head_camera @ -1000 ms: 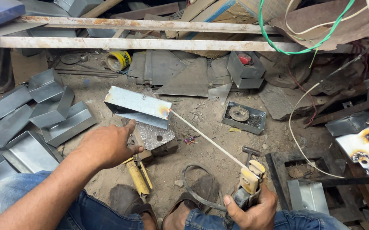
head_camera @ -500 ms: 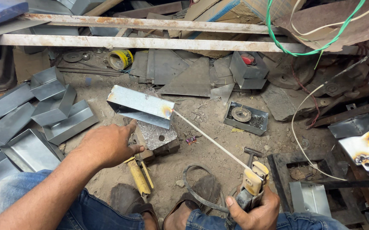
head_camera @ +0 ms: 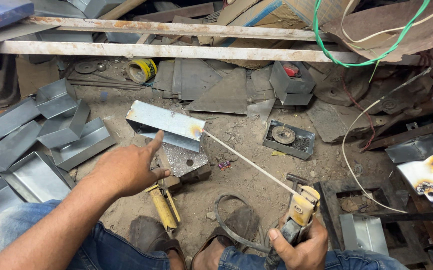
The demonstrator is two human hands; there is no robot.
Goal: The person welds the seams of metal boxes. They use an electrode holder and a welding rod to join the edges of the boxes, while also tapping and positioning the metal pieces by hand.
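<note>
Right hand [head_camera: 299,245] is clamped on an electrode holder [head_camera: 296,215] at 5 o'clock | welding rod [head_camera: 249,162] is touched to folded metal box [head_camera: 166,125], centre | left hand [head_camera: 126,167] is held open beside it.

Dull grey sheet-metal box [head_camera: 166,124], scorched corner, rusty rails [head_camera: 166,50].

Bare sandy floor [head_camera: 256,175] passable right of folded metal box [head_camera: 169,125]; stacked channels [head_camera: 51,130] block left (tray [head_camera: 289,140] beyond).
</note>
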